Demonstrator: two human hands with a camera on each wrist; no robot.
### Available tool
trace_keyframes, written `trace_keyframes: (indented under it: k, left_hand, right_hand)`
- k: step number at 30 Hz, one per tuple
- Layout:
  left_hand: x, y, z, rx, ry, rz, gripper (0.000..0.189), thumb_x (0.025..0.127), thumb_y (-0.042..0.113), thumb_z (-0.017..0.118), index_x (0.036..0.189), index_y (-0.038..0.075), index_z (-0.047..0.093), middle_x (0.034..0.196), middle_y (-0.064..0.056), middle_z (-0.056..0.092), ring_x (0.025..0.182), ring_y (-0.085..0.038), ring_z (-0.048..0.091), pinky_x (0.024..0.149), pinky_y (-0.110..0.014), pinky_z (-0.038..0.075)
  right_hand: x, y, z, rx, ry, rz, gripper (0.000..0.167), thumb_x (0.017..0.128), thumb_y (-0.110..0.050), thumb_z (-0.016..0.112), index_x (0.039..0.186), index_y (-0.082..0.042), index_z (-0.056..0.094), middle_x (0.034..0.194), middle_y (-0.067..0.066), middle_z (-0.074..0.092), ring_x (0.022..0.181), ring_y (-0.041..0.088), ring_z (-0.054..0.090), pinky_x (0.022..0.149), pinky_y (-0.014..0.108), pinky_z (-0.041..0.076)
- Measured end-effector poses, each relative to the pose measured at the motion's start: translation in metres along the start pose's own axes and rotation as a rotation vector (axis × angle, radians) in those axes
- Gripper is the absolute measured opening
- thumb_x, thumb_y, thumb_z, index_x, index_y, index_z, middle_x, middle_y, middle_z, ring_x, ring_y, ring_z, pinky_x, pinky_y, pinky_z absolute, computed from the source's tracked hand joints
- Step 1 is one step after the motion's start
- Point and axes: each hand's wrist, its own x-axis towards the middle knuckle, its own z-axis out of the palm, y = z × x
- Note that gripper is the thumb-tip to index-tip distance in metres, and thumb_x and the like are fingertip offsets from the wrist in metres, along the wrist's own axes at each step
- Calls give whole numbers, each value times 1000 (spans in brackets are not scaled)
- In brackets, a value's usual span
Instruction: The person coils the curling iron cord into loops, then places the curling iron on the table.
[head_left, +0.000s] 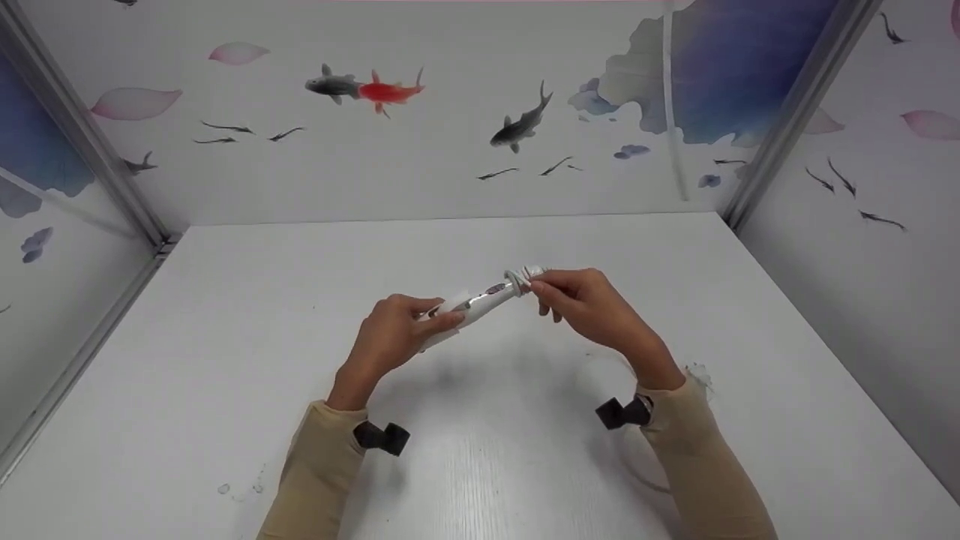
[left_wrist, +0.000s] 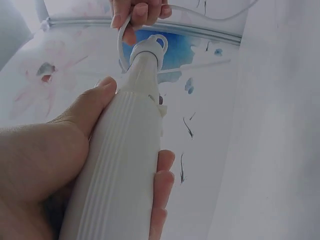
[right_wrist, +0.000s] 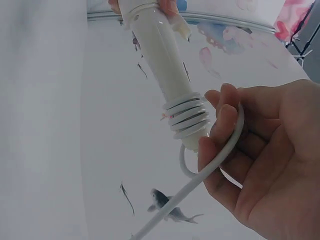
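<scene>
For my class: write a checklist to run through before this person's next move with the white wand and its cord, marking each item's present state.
1. Left hand grips the white wand: ok, thumb on one side, fingers on the other.
2. Right hand has hold of the cord: ok.
3. Coils go round the wand's narrow end: ok, several turns show in the right wrist view.
4. All the cord is wound: not ok, a length runs loose from the right hand.
5. Cord's far end is free of snags: cannot tell, no view shows it clearly.
</scene>
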Motion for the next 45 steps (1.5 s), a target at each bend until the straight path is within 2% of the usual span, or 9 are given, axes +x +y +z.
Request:
trace_keyframes:
  k: [7, 12, 16, 22, 28, 33, 35, 40, 45]
  left_hand:
    - [0, 1, 0, -1, 39, -29, 55, 89, 50, 71, 131, 16, 67, 120, -9, 73, 89, -21, 63, 70, -30, 48]
    - [2, 0, -1, -42, 41, -68, 54, 90, 50, 70, 133, 18, 66, 123, -12, 71, 92, -23, 65, 69, -30, 51]
    - [2, 0, -3, -95, 30, -93, 54, 90, 49, 70, 134, 18, 65, 124, -14, 69, 92, -24, 66, 67, -28, 52]
    - [2, -3, -5, -157, -13, -47, 52, 90, 47, 72, 133, 19, 65, 121, -11, 70, 88, -22, 64, 64, -27, 51]
    - [0, -3, -7, -238, -89, 65, 49, 90, 43, 73, 132, 18, 66, 117, -9, 72, 82, -20, 63, 65, -28, 52]
    - [-1, -3, -8, -175, -164, 132, 49, 89, 46, 73, 129, 17, 69, 117, -6, 73, 87, -19, 63, 72, -29, 52]
    - [0, -3, -7, -142, -193, 144, 50, 89, 47, 73, 129, 17, 69, 116, -6, 74, 86, -18, 62, 72, -29, 51]
    - [-1, -4, -5, -103, -232, 171, 51, 90, 46, 72, 129, 14, 68, 115, -7, 74, 83, -17, 61, 70, -29, 51]
    - [-5, -3, -3, -48, -241, 204, 47, 90, 43, 73, 127, 15, 69, 113, -6, 75, 83, -15, 61, 73, -30, 52]
  right_hand:
    - [1, -1, 3, -2, -102, -44, 27, 104, -17, 54, 124, -8, 70, 90, 11, 70, 81, 18, 63, 76, 25, 54]
    - [2, 6, 4, -1, -198, -39, 30, 104, -16, 55, 130, -9, 68, 94, 8, 73, 93, 24, 68, 92, 39, 53]
    - [5, 19, 4, 38, -295, -15, 32, 102, -16, 58, 132, -10, 67, 110, 8, 76, 102, 26, 69, 104, 47, 49]
    - [12, 43, 2, 80, -349, 3, 29, 101, -14, 60, 127, -7, 70, 125, 12, 71, 107, 25, 69, 107, 49, 47]
    - [14, 57, 0, 4, -269, 103, 24, 97, -29, 66, 111, -13, 77, 104, 7, 76, 96, 20, 69, 95, 45, 53]
    - [13, 65, -1, -36, -139, 245, 20, 88, -33, 77, 97, -15, 78, 86, 1, 69, 79, 17, 57, 73, 34, 48]
    - [12, 67, -2, -71, -90, 233, 20, 86, -29, 79, 95, -12, 76, 85, 2, 68, 77, 17, 52, 71, 31, 45]
    - [12, 68, -3, -141, 5, 101, 7, 90, -8, 73, 94, -5, 77, 89, 9, 73, 76, 16, 54, 72, 30, 48]
    - [12, 60, -3, -57, 42, 82, 12, 88, -17, 77, 96, -10, 81, 90, 7, 75, 76, 16, 57, 67, 25, 50]
